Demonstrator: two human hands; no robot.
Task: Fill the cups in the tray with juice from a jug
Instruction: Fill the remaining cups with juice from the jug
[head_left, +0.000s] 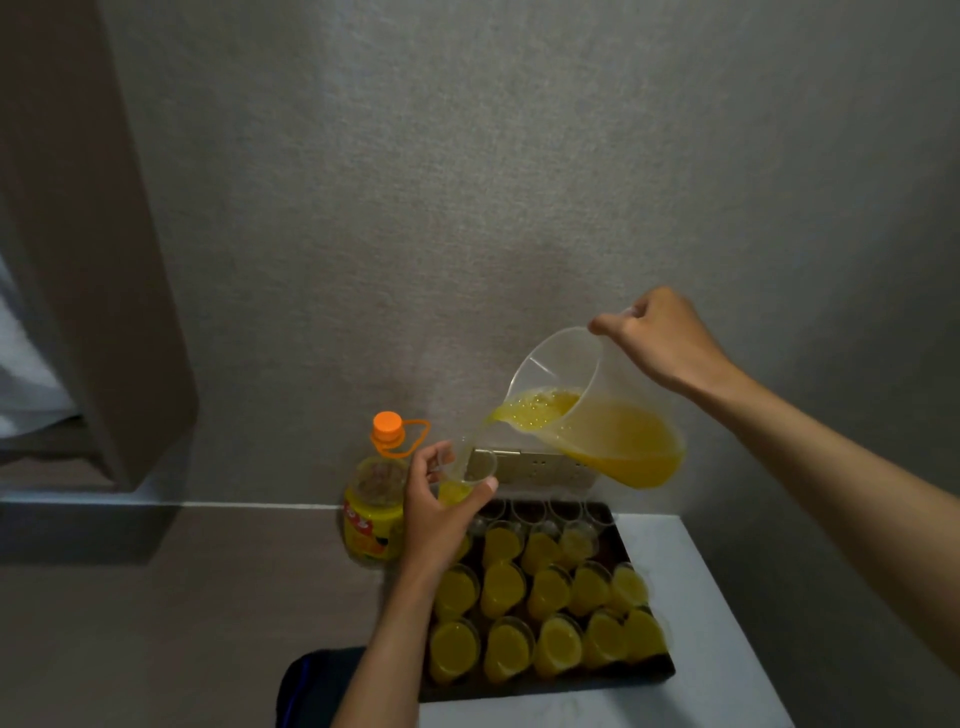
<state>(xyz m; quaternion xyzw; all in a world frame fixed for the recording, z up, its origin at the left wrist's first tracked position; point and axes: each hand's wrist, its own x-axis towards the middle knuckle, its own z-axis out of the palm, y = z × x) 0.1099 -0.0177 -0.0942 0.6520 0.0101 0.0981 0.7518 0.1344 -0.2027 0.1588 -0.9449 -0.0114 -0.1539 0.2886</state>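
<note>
The right hand (657, 338) has its fingers curled tight round the handle of the clear jug (592, 410), thumb forward along the rim, and holds it tipped well over, up in the air above the far edge of the tray (644, 670). A thin stream of juice (470, 452) runs from the spout into a small clear cup (467, 478). The left hand (436, 514) holds that cup lifted off the tray, fingers wrapped round its far side and thumb pressed on the near side; it is only partly filled.

The dark tray sits on a white table (727, 623), reaching its far edge and left edge. Three near rows of cups (550, 592) stand full of juice, packed side by side and touching; the cups along the tray's far edge (540, 512) look empty. A juice bottle (374, 499) with an orange cap stands just left of the tray's far left corner, close beside the left wrist. The wall (467, 208) rises straight behind. The table's right side lies bare, open room there.
</note>
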